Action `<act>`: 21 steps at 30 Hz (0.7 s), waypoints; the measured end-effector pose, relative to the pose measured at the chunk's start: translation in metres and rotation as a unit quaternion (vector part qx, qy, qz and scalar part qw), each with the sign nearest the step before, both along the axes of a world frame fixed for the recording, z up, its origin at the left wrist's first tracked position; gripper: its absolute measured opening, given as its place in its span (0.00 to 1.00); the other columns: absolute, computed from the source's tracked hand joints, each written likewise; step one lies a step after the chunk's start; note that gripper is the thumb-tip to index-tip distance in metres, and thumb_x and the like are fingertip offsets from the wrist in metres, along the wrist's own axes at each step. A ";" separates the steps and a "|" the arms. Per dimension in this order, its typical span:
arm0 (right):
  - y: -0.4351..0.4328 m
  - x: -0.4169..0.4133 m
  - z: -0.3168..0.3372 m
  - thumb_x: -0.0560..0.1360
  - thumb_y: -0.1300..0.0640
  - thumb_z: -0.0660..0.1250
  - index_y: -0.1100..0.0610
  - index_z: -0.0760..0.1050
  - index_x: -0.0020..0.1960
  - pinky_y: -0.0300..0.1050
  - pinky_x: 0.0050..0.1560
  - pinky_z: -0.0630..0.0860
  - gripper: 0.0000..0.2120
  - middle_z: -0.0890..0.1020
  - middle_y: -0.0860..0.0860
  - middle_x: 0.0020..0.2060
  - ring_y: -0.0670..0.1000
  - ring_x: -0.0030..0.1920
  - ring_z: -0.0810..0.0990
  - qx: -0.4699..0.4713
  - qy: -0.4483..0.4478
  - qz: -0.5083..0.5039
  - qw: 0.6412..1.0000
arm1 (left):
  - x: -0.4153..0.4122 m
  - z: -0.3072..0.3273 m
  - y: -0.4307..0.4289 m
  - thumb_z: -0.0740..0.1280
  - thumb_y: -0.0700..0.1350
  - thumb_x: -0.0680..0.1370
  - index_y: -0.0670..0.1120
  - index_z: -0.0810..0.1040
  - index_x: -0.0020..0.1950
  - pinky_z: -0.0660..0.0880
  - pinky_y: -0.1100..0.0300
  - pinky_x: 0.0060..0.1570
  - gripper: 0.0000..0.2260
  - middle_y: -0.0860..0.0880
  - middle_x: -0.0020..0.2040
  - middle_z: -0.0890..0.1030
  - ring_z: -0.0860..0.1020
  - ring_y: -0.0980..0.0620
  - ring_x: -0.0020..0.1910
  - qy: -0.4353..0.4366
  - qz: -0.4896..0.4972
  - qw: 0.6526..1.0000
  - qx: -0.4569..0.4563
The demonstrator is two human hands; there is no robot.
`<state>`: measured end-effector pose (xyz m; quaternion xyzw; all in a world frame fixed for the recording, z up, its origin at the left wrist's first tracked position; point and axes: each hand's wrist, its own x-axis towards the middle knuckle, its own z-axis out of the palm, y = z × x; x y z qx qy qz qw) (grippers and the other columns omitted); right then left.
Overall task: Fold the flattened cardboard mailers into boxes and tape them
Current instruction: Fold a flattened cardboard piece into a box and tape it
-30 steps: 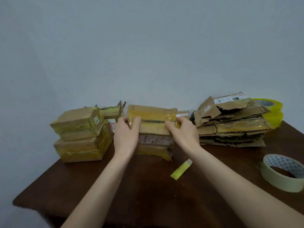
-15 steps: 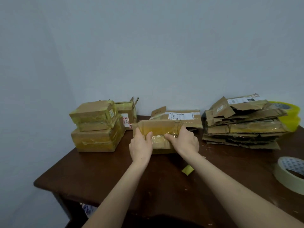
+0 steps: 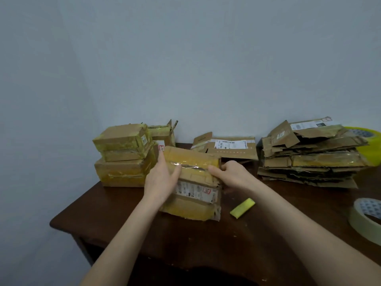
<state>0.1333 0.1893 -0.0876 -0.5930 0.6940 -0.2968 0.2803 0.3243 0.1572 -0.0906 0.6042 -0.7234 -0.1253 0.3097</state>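
Note:
A taped cardboard box [image 3: 193, 195], brown with yellowish tape and a white label, is lifted and tilted above the table's middle. My left hand [image 3: 161, 178] holds its left side, thumb laid across the shiny tape on top. My right hand [image 3: 231, 175] grips its right end, thumb on the tape seam, fingers curled behind. A stack of flattened mailers [image 3: 311, 155] lies at the back right. Finished taped boxes [image 3: 123, 155] are piled at the back left. A beige tape roll [image 3: 367, 219] sits at the right edge.
The dark wooden table [image 3: 206, 244] stands against a pale wall. A partly folded box with a shipping label [image 3: 228, 148] lies behind my hands. A small yellow strip [image 3: 242, 207] lies right of the held box. A yellow tape roll [image 3: 369, 145] sits behind the flattened stack.
The box has been raised and tipped toward me, showing its labelled face. Both hands shifted with it; my view moved slightly left.

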 end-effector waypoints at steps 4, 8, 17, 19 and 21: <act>0.001 -0.001 0.012 0.63 0.32 0.73 0.55 0.58 0.74 0.56 0.57 0.75 0.50 0.67 0.52 0.71 0.56 0.66 0.72 -0.094 0.121 -0.039 0.987 | 0.014 -0.009 -0.010 0.63 0.55 0.78 0.42 0.60 0.73 0.75 0.49 0.57 0.29 0.44 0.65 0.74 0.74 0.45 0.61 0.010 0.029 0.999 0.034; -0.007 0.008 0.016 0.60 0.39 0.78 0.47 0.43 0.79 0.57 0.72 0.62 0.60 0.45 0.49 0.78 0.55 0.77 0.53 -0.041 0.190 0.159 0.968 | 0.012 -0.007 -0.010 0.62 0.55 0.79 0.43 0.53 0.77 0.74 0.50 0.59 0.33 0.43 0.68 0.71 0.73 0.45 0.64 -0.007 -0.006 0.999 0.033; -0.023 0.006 0.005 0.59 0.39 0.79 0.52 0.59 0.76 0.50 0.67 0.67 0.52 0.69 0.49 0.67 0.51 0.67 0.69 -0.082 0.204 0.108 0.970 | 0.017 -0.012 -0.020 0.59 0.47 0.82 0.47 0.50 0.78 0.73 0.55 0.60 0.29 0.45 0.69 0.72 0.74 0.48 0.63 0.073 -0.094 0.992 0.049; -0.024 0.004 0.004 0.60 0.40 0.79 0.51 0.61 0.75 0.50 0.67 0.67 0.50 0.70 0.48 0.66 0.50 0.66 0.69 -0.089 0.190 0.102 0.972 | 0.017 -0.014 -0.025 0.58 0.48 0.82 0.47 0.50 0.78 0.74 0.50 0.61 0.28 0.45 0.67 0.73 0.75 0.48 0.61 0.059 -0.098 0.992 0.052; -0.026 0.002 0.003 0.60 0.40 0.79 0.51 0.61 0.75 0.50 0.67 0.68 0.49 0.70 0.48 0.66 0.50 0.66 0.69 -0.088 0.189 0.103 0.972 | 0.015 -0.015 -0.029 0.55 0.48 0.82 0.47 0.49 0.78 0.67 0.48 0.68 0.27 0.41 0.73 0.65 0.67 0.44 0.70 -0.028 -0.086 0.996 0.015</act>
